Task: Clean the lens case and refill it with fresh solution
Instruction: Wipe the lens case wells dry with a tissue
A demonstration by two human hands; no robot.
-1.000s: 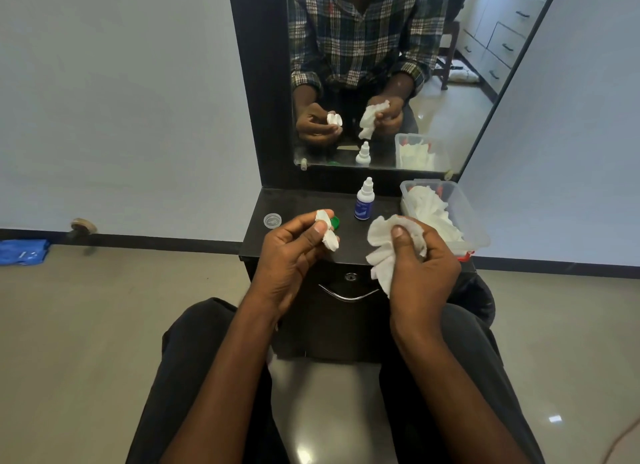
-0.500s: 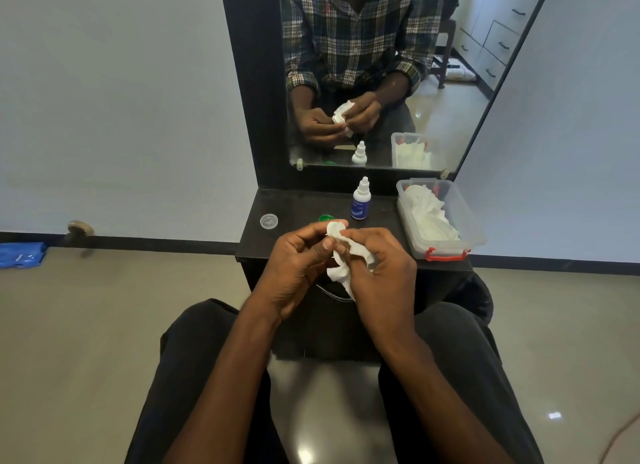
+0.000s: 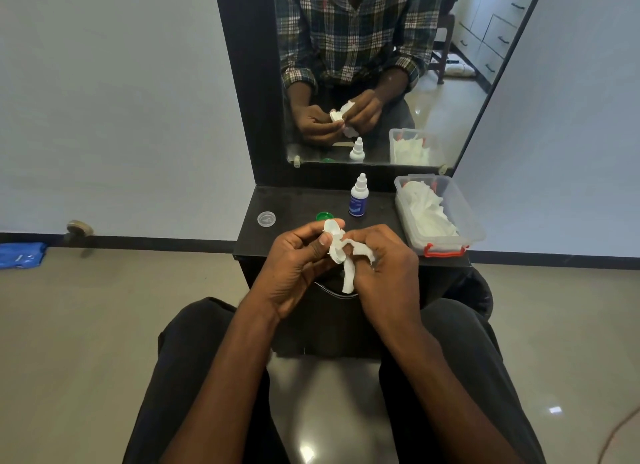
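Centrally, just below mid-frame, both hands meet over the front edge of the dark vanity shelf [image 3: 301, 200]. Left hand [image 3: 298, 266] comes up from lower left, forearm angled inward, fingers curled, thumb and fingertips pinching the white lens case [image 3: 333, 237], which is held upright-ish between the two hands. Right hand [image 3: 384, 263] comes up from lower right, fingers curled round a crumpled white tissue [image 3: 349, 266], pressing it against the case; a tail of tissue hangs down below the knuckles. Which well of the case the tissue touches is hard to say, fingers cover it.

Counts: two hands, one lens case, one tissue in hand. One solution bottle [image 3: 358, 200], white with a blue label, stands upright on the shelf, centre frame just above the hands. One green cap [image 3: 325, 216] lies on the shelf just left of the bottle, partly hidden behind the left fingers. One clear round cap [image 3: 266, 218] lies further left on the shelf, well apart from the green one. One clear plastic box [image 3: 460, 214] with a red latch sits at the right end of the shelf, holding white tissues, number not countable. One mirror [image 3: 381, 48] fills the upper centre, reflecting the hands, bottle and box. One blue cloth [image 3: 20, 254] lies on the floor at the far left edge.
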